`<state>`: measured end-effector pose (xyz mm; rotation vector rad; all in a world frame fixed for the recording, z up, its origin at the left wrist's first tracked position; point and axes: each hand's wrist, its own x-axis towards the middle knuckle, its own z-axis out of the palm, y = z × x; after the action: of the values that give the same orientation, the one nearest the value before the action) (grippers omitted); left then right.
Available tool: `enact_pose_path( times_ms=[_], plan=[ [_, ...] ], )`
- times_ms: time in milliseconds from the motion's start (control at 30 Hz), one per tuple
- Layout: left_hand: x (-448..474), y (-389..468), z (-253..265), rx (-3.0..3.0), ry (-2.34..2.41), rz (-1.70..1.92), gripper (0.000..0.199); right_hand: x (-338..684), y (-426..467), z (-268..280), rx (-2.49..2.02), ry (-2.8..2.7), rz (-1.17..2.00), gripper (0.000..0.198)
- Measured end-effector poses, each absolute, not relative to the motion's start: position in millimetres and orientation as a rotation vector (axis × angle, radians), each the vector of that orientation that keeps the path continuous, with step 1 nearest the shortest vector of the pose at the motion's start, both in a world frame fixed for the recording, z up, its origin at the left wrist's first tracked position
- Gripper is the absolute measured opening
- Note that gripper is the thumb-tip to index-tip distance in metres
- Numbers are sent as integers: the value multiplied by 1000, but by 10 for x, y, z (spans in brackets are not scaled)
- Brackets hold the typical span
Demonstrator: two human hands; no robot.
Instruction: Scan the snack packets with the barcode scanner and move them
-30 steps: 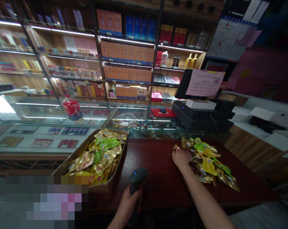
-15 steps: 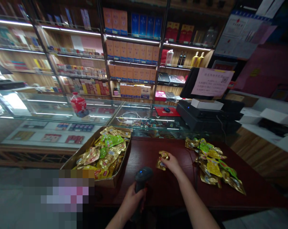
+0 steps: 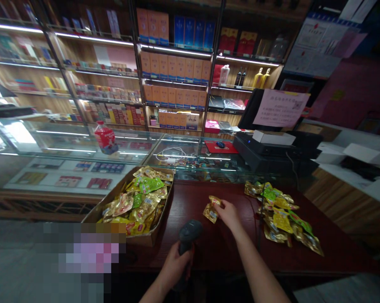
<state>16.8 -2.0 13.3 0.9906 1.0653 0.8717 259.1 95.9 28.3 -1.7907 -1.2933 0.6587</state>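
A black handheld barcode scanner [image 3: 190, 231] stands in the grip of my left hand [image 3: 176, 263], its head tilted over the dark red tabletop [image 3: 190, 193]. My right hand [image 3: 228, 214] pinches a small gold foil snack packet [image 3: 212, 210] by its right side, a short way beyond the scanner head. To the left, a cardboard box [image 3: 154, 236] is full of gold, green and yellow packets [image 3: 146, 206]. On the right of the table lies a loose pile of similar packets [image 3: 281, 223].
Behind the table runs a glass display counter [image 3: 130, 145] with a red bottle [image 3: 104, 138], a white cable [image 3: 169, 155] and a mouse [image 3: 220, 145] on a red pad. A monitor [image 3: 249, 109] with a pink sheet stands back right. Lit shelves of boxes rise behind.
The gold packet in my right hand has turned and shifted slightly left and up. The scanner in my left hand has hardly moved.
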Motion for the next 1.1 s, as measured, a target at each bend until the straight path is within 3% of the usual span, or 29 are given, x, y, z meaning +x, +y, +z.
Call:
enact_pose_path(
  times_ms=[200,400,533,667,833,967,1100],
  plan=[
    [195,-5,99,945,1075,913,33,2171,1113,635,-1557,-1193,887,30],
    [210,40,32,944,1103,918,32,1101,1577,1141,-1253,-1368,1158,33],
    [196,45,29,965,1102,916,31,734,1801,1201,-1279,-1486,1138,35],
    [183,55,42,966,1107,900,36,1371,1864,937,-1558,-1477,819,38],
    [186,68,47,944,1099,884,41,2851,1685,582,-2076,-1246,372,65],
    [180,77,11,913,1091,884,44,3663,1643,453,-2341,-1111,202,73],
    [161,98,-72,910,1084,871,45,3775,1627,334,-2452,-1166,162,73]
  ],
)
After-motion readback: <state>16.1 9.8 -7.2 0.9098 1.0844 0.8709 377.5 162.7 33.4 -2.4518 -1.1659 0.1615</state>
